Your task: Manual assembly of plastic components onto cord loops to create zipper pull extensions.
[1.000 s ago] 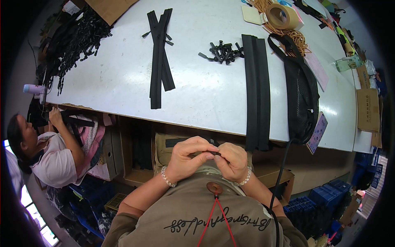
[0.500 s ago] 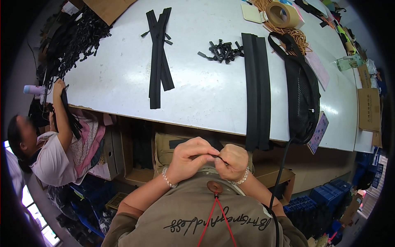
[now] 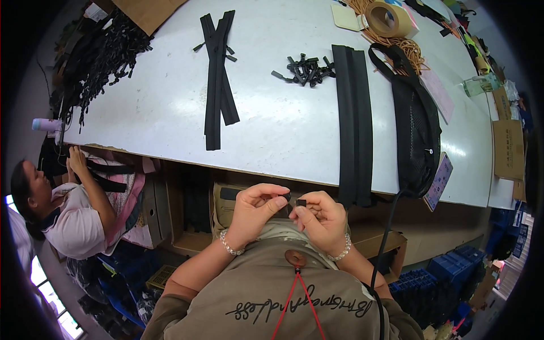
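Observation:
My left hand (image 3: 256,211) is closed in a pinch on a small black piece (image 3: 287,196) in front of my chest. Close beside it, my right hand (image 3: 322,220) has its fingers curled round another small black piece (image 3: 301,202), which looks like a tape end or a pull. Both pieces are too small to name surely, and a narrow gap parts them. On the white table (image 3: 272,124) beyond, two crossed black zippers (image 3: 214,85) carry sliders with pulls. A heap of black zipper sliders (image 3: 309,71) lies right of them, next to long black zipper strips (image 3: 354,124) overhanging the near edge.
A black mesh bag (image 3: 416,130) with a cable stands at the right, beside a phone-like slab (image 3: 439,181). Tape roll (image 3: 385,20) and tan cord (image 3: 411,54) lie at the back right. At the left, a co-worker (image 3: 79,215) sits near a black tangled heap (image 3: 102,62).
My hands have moved apart from touching, and a small black piece now shows in each. The co-worker's raised arm has come down, and black strips now lie across their lap.

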The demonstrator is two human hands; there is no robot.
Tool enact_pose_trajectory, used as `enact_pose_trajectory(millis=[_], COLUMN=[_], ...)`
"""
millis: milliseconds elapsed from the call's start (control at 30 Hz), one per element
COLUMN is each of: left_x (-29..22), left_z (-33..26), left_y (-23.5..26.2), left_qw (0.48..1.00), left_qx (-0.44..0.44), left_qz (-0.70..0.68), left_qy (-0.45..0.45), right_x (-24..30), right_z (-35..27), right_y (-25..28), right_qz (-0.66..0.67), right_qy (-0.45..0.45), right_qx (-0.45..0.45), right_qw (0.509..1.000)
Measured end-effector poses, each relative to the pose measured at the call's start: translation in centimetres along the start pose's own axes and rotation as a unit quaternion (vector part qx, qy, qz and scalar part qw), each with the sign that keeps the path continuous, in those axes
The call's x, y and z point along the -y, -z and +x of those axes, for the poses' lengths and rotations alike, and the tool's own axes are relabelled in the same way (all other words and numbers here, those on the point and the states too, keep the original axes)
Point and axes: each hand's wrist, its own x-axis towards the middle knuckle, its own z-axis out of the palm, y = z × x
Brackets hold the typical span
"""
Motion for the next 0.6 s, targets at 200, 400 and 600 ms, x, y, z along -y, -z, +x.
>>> enact_pose_trajectory(millis=[200, 400, 600], left_x=[-0.1, 0.0, -0.2], left_z=[0.2, 0.1, 0.0], left_y=[0.1, 0.4, 0.5], left_qw=[0.999, 0.999, 0.998], left_qx=[0.009, 0.009, 0.041], left_qz=[0.044, 0.005, -0.019], left_qy=[-0.030, 0.030, 0.051], right_x=[0.9, 1.1, 1.3], right_z=[0.4, 0.6, 0.9], right_y=[0.2, 0.3, 0.4], right_qz=[0.064, 0.065, 0.036], right_qy=[-0.116, -0.128, -0.102], right_qx=[0.033, 0.078, 0.113], right_qw=[0.991, 0.986, 0.988])
